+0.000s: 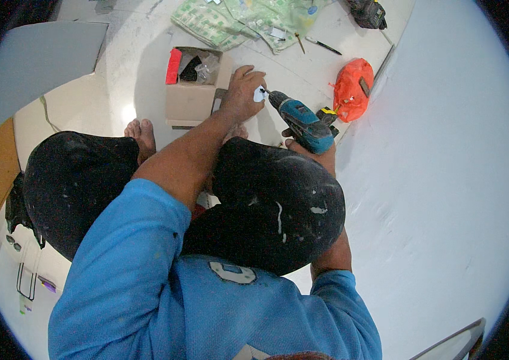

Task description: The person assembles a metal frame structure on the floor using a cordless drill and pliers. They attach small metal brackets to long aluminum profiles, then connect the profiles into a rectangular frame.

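Observation:
My left hand (244, 95) pinches a small white piece (258, 94) between thumb and fingers, just right of an open cardboard box (190, 102). In my right hand (319, 157) is a teal and black cordless drill (303, 123), its grip mostly hidden under the drill body. The drill points up and left, and its tip meets or nearly meets the white piece; I cannot tell whether they touch. Inside the box lie a black item (190, 69) and clear plastic bags (208, 67).
An orange plastic bag (345, 90) with a small brown piece on it lies beyond the drill, beside a black and yellow object (327, 113). Farther off are green patterned plastic (209, 25), a dark pen (325, 46) and a black tool (367, 13). A white wall (434, 156) rises at right.

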Motion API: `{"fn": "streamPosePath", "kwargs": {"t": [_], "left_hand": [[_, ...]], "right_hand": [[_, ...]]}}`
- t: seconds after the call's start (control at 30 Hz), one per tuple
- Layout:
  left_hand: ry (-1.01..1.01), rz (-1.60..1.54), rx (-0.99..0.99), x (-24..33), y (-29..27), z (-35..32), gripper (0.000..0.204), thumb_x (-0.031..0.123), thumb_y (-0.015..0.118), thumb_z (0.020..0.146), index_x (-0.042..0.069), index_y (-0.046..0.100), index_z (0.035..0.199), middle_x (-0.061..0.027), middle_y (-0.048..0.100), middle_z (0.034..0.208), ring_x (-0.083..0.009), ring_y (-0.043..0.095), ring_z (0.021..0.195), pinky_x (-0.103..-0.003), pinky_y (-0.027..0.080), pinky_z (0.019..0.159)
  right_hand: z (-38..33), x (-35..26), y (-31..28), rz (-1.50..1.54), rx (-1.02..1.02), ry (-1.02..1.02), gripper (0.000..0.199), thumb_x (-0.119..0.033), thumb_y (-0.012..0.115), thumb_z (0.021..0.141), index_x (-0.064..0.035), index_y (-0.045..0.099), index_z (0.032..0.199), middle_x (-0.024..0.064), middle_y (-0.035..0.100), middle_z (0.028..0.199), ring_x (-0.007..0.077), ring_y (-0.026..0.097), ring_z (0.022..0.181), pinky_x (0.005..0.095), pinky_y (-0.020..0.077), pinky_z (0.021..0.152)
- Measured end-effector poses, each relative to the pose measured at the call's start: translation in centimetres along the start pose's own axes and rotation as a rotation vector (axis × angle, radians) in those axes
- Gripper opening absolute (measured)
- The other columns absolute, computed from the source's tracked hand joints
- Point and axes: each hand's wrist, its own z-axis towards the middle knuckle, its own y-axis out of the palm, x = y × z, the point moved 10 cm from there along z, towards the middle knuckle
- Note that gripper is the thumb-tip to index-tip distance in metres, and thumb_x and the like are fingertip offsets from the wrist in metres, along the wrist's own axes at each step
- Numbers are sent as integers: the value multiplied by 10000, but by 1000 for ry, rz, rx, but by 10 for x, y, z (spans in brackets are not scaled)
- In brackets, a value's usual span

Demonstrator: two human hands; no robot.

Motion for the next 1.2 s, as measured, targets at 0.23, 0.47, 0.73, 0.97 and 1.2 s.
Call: {"fn": "streamPosePath", "kwargs": {"t": [0.23,0.47,0.73,0.97,1.2], "left_hand": [[-33,-54,-3,10,-8,1,452,19,878,686,96,671,1080,-151,666,1453,-445,475,1458,-558,398,1223],[-43,-22,-6,-3,1,0,473,120,938,688,171,690,1087,-62,636,1542,-397,467,1492,-581,378,1183],[-24,-15,-16,-6,11,-4,444,107,904,710,149,695,1100,-81,641,1529,-406,462,1501,-573,376,1195],[-23,-21,-17,-9,12,-3,510,45,888,665,139,684,1123,-105,636,1522,-424,446,1509,-577,379,1207],[-20,-69,15,-6,9,-2,477,46,885,670,133,678,1091,-121,649,1503,-446,453,1499,-582,377,1213]], "right_hand": [[7,6,2,-32,-38,-19,395,-86,822,887,-31,774,1276,90,837,1113,150,770,944,331,612,875],[14,-1,-1,-238,-91,-58,460,-112,834,863,-41,741,1308,120,835,1118,204,793,978,371,609,911],[36,-46,7,-690,-183,-97,573,-179,846,860,-91,683,1402,216,790,1226,398,769,1162,451,580,1001],[24,-54,19,-655,-217,-186,632,-240,860,857,-110,659,1442,231,773,1259,430,742,1199,472,573,1018],[38,-44,13,-771,-215,-189,635,-215,855,837,-114,662,1433,231,778,1239,430,749,1178,486,582,999]]}}
